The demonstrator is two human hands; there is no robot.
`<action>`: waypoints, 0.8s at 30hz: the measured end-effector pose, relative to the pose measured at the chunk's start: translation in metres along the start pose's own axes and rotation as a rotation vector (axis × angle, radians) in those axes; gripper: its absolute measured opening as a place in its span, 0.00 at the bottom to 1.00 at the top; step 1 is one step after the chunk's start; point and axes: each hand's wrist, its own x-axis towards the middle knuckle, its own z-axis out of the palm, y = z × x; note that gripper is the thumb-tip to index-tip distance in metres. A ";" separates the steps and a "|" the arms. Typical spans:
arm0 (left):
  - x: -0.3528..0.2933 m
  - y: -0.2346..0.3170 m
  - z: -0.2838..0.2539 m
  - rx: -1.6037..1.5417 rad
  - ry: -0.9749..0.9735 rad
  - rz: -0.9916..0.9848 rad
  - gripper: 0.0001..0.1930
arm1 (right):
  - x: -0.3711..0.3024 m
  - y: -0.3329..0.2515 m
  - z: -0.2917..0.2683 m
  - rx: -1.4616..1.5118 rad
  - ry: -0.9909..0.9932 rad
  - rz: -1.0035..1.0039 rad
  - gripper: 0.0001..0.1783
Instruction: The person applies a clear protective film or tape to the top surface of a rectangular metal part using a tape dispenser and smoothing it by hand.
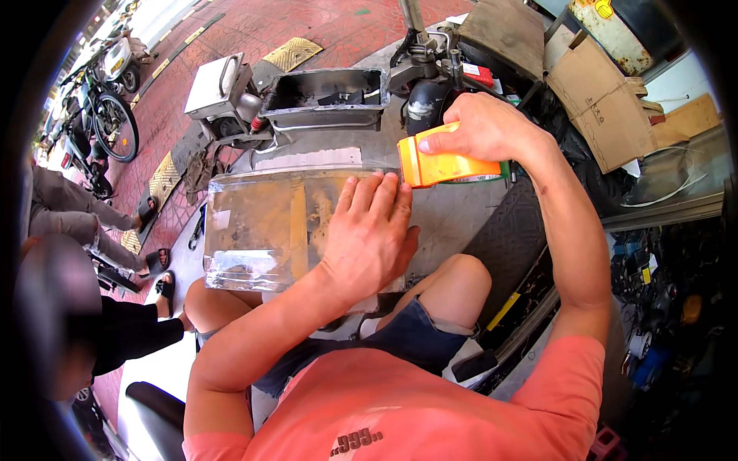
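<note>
My left hand (369, 238) lies flat with fingers outstretched on the right part of a rectangular block (261, 223). The block has a brown-stained top and shiny clear wrapping or tape around its left end and edges. A flat yellow-orange plastic container (446, 163) is gripped from above in my right hand (484, 131), just beyond the block's far right corner. The container lies on its side, its ridged end toward my left fingertips. Whether it touches the block I cannot tell. Something green shows at its right end.
Beyond the block stand a dirty metal trough (327, 100) and a white-topped metal unit (215, 88). At the right are a cardboard box (603, 100) and heaped dark parts (653, 307). Another person (84, 307) is close on my left; a bicycle (115, 127) stands farther off.
</note>
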 end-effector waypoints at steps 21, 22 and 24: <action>-0.005 -0.003 0.003 -0.011 0.012 -0.016 0.31 | -0.022 -0.052 -0.014 -0.176 0.056 0.153 0.35; -0.006 -0.005 0.001 0.008 0.004 -0.034 0.31 | -0.021 -0.052 -0.012 -0.192 0.073 0.127 0.36; -0.007 -0.006 0.002 -0.011 -0.027 -0.042 0.32 | -0.024 -0.057 -0.010 -0.245 0.128 0.093 0.37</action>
